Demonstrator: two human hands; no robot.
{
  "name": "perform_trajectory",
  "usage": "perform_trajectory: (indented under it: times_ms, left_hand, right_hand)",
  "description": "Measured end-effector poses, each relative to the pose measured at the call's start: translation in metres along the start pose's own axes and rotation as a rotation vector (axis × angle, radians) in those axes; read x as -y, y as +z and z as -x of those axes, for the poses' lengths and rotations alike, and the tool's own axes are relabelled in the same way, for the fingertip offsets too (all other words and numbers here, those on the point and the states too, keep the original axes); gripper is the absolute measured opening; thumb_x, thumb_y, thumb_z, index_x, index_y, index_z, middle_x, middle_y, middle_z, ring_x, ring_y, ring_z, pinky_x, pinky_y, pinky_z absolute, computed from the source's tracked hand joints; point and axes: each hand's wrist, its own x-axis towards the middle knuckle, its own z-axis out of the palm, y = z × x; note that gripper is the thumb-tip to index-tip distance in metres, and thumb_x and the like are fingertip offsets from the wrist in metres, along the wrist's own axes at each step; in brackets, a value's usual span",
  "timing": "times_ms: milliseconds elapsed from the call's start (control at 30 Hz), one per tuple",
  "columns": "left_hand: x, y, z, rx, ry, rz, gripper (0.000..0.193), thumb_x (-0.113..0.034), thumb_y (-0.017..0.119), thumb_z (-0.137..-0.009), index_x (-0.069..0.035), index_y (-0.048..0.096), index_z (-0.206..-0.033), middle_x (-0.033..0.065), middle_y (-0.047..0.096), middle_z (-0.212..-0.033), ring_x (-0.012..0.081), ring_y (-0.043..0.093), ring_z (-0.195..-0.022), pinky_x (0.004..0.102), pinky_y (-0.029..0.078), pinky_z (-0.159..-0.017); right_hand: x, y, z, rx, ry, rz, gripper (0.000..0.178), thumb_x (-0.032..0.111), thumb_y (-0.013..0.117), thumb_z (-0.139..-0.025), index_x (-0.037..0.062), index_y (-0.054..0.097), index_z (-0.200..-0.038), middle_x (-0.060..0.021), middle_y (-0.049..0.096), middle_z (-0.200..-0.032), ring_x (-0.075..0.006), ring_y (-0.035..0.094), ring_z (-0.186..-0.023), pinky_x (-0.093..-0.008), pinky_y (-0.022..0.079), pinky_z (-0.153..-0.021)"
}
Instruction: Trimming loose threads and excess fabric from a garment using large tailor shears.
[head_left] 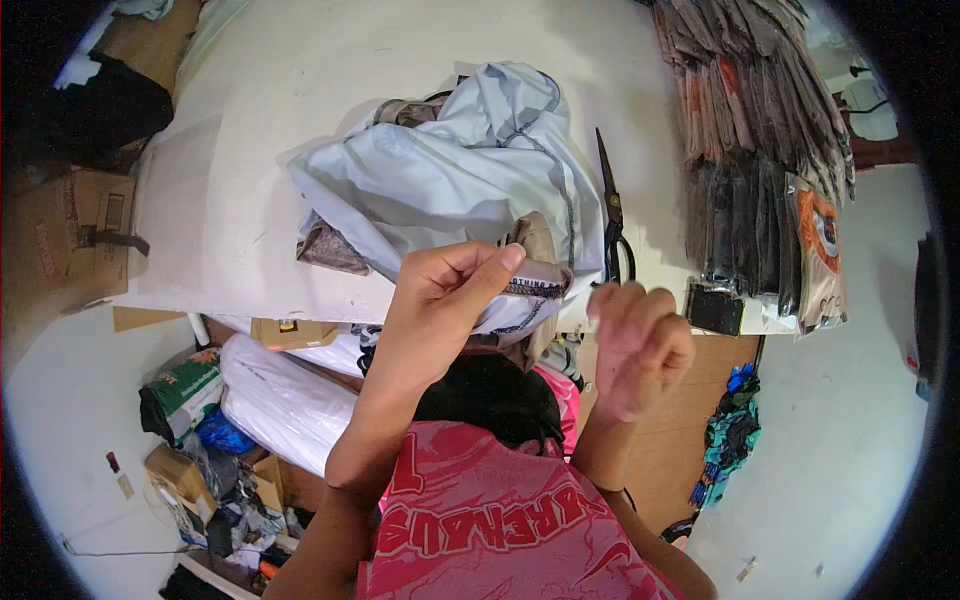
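Observation:
A pale blue-white garment (430, 180) lies bunched, with dark overlock stitching along its seams and patches of brown-grey patterned cloth showing. My left hand (445, 295) is closed on its near edge, pinching the seam under the thumb beside a strip of printed trim (535, 288). To the right, apart from the cloth, my right hand (640, 348) is raised with its fingers curled in and slightly blurred. Whatever it may hold is too small or hidden to make out. Black-handled scissors (612, 215) rest just right of the garment, blades pointing away.
The garment lies on a white table (330, 60). Stacked bagged garments (750, 120) line its right side, with a small black object (714, 308) at the near edge. A cardboard box (80, 235) stands left. Below are white wrapped rolls (285, 400) and a blue-black cloth heap (733, 435).

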Motion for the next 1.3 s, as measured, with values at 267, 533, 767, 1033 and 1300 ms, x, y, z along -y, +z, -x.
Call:
perform_trajectory:
  times_ms: [267,533,767,1033,1300]
  left_hand:
    - [-0.003,0.0,0.001,-0.008,-0.013,0.047,0.025,-0.019,0.058,-0.088,0.0,0.061,-0.072,-0.0107,0.04,-0.058,-0.0011,0.027,-0.053,0.0203,0.017,-0.045]
    - [-0.001,0.001,0.006,-0.009,0.014,-0.031,0.024,-0.018,0.058,-0.088,0.0,0.062,-0.074,-0.0102,0.039,-0.057,-0.0012,0.028,-0.052,0.0195,0.018,-0.045]
    - [-0.007,-0.003,0.006,-0.063,0.042,-0.04,0.02,-0.017,0.059,-0.088,0.001,0.063,-0.078,-0.0096,0.04,-0.058,-0.0012,0.029,-0.053,0.0189,0.018,-0.045]
    - [-0.008,-0.003,0.006,-0.112,0.026,-0.083,0.012,-0.01,0.06,-0.086,0.001,0.065,-0.084,-0.009,0.045,-0.061,-0.0018,0.031,-0.053,0.0166,0.021,-0.047]
    - [-0.01,-0.009,0.007,0.128,0.28,-0.268,0.016,0.006,0.052,-0.083,-0.001,0.065,-0.088,0.0,0.059,-0.077,0.0031,0.044,-0.06,0.0169,0.029,-0.05]
  right_hand:
    - [0.017,-0.004,-0.011,0.178,-0.019,0.298,0.027,0.019,0.078,-0.064,0.0038,0.061,-0.079,-0.0089,0.059,-0.085,-0.0225,0.055,-0.072,-0.0354,0.044,-0.068]
    - [-0.007,0.013,-0.012,0.227,-0.184,0.806,0.024,0.006,0.075,-0.063,0.0024,0.066,-0.085,-0.0096,0.062,-0.09,-0.026,0.057,-0.088,-0.0345,0.045,-0.078]
    - [0.002,0.008,-0.01,-0.06,0.093,0.422,0.009,-0.005,0.066,-0.071,-0.0021,0.062,-0.079,-0.0101,0.061,-0.082,-0.0185,0.056,-0.079,-0.0287,0.044,-0.074]
    - [0.003,-0.013,-0.01,-0.221,0.042,0.303,0.008,-0.003,0.063,-0.077,-0.0032,0.059,-0.083,-0.0108,0.059,-0.079,-0.0163,0.055,-0.075,-0.0249,0.044,-0.069]
    - [0.006,-0.017,-0.018,-0.295,0.037,0.24,0.006,-0.002,0.061,-0.08,-0.0033,0.058,-0.084,-0.0102,0.059,-0.078,-0.0131,0.054,-0.067,-0.0222,0.043,-0.063]
